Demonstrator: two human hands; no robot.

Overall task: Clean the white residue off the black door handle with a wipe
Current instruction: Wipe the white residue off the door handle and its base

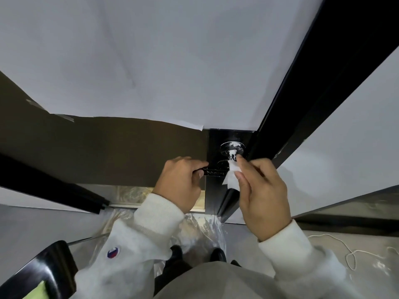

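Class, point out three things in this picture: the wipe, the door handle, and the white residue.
wipe (230,178): head view, on the loose lower fold.
door handle (213,171): head view, on the bare lever.
white residue (234,144): head view, on the smear atop the round base.

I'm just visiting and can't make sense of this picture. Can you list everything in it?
handle: one, black, on the door, white residue near its base
wipe: one, white, against the handle's base
door: one, dark brown, paper taped above
paper: white, covering the upper door
plastic sheet: clear, on the floor
cord: white, floor at right
left hand: grips the handle
right hand: pinches the wipe
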